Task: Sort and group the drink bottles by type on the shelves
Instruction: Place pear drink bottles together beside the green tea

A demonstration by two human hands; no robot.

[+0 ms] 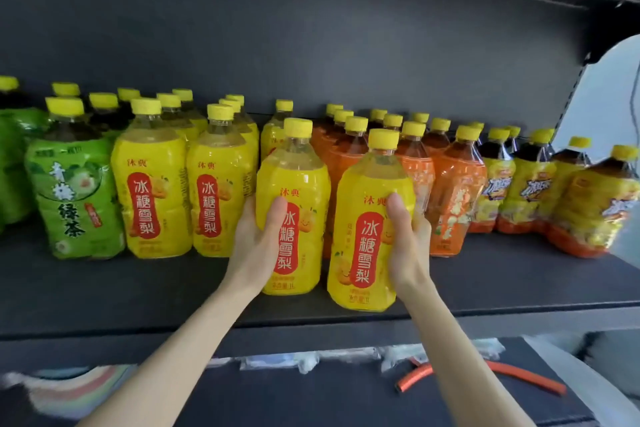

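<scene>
Gripping one yellow pear bottle (292, 208) in left hand (256, 239), another (370, 229) in right hand (408, 239), near shelf (138, 288) front edge. Mostly grouped already; these two left to join yellow rows (187, 184).

The yellow plastic pear-drink bottles (372, 236) bore "沐典" and "冰糖雪梨" on red panels; the green-wrapped tea bottle (74, 194) read "青梅绿茶".

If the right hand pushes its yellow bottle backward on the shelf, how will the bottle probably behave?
The yellow bottle looks nearly full, so it is probably heavy and will slide slowly. It is tall, and the right hand grips mid-body, so a high push might tip it. The glossy label may feel slippery.
</scene>
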